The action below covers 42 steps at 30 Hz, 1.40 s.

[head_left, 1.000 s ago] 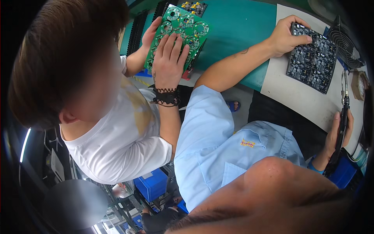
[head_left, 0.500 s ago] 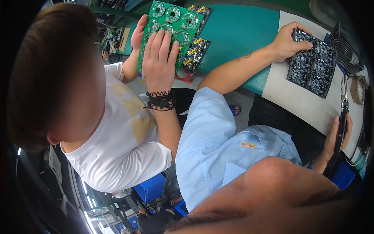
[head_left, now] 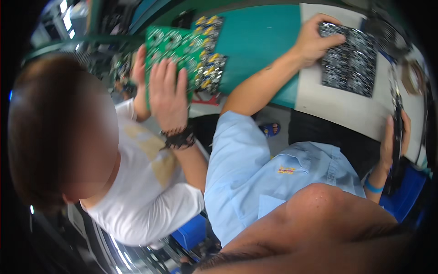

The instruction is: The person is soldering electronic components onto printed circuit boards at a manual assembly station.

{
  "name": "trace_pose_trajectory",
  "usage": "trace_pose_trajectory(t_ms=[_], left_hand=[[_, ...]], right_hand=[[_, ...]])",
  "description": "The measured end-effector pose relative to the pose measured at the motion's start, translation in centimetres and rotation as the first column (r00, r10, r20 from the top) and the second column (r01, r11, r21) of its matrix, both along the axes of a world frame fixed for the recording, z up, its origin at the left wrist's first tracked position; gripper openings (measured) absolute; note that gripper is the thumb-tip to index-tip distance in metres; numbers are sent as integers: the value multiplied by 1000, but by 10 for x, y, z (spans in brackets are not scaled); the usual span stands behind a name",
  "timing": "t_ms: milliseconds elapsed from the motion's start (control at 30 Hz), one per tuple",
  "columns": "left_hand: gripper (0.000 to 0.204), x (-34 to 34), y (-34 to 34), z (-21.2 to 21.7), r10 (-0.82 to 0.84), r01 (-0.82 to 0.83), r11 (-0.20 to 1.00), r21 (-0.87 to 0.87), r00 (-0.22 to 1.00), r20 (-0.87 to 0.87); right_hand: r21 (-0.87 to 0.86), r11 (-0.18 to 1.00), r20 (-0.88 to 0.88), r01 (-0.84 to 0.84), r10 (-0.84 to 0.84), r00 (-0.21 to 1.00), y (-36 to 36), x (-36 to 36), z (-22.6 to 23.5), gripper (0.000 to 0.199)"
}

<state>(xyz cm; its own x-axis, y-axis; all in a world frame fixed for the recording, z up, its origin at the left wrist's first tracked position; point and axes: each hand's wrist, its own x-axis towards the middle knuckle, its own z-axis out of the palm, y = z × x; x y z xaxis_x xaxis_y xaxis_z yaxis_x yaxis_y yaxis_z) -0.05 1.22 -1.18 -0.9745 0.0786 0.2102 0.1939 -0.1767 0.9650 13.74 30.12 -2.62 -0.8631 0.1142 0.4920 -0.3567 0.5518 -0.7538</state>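
My left hand (head_left: 315, 43) grips the near-left corner of a dark circuit board panel (head_left: 351, 64), its thumb lying on top. The panel is crowded with small components and rests on or just above a white sheet (head_left: 310, 91). At the right, my right hand (head_left: 388, 141) is closed round the black handle of a soldering iron (head_left: 398, 132). The iron's thin metal end points toward the far side, beside the panel's right edge. Motion blur hides the fine detail of both board and iron tip.
A co-worker at the left holds a green circuit board panel (head_left: 171, 41) in both hands. Boards with yellow parts (head_left: 211, 71) lie on the green mat (head_left: 255, 36). A brown ring-shaped object (head_left: 413, 77) and a dark round grille (head_left: 388, 39) stand at the right.
The whole view has shifted and blurred, so bench, panels and hands appear further left. My left hand still grips the dark panel; my right still holds the soldering iron.
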Motion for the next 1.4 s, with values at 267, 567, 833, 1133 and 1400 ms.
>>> trace_pose_trajectory(t_ms=[267,567,833,1133,1400], left_hand=[[38,7,-3,10,-113,99,989,109,985,130],[39,4,-2,11,-74,66,994,92,994,80],[38,6,-5,13,-129,113,987,115,981,147],[36,7,-5,14,-148,134,984,119,982,115],[36,7,-8,13,-153,141,983,118,983,102]], right_hand=[[-124,992,-46,-36,31,998,-5,-4,9,40],[-171,975,-100,-139,123,987,-2,-11,4,40],[-160,965,-87,-207,196,977,0,-11,7,37],[-106,971,-145,-217,200,969,-8,-14,14,40],[-82,937,-91,-339,331,939,-23,-14,28,43]])
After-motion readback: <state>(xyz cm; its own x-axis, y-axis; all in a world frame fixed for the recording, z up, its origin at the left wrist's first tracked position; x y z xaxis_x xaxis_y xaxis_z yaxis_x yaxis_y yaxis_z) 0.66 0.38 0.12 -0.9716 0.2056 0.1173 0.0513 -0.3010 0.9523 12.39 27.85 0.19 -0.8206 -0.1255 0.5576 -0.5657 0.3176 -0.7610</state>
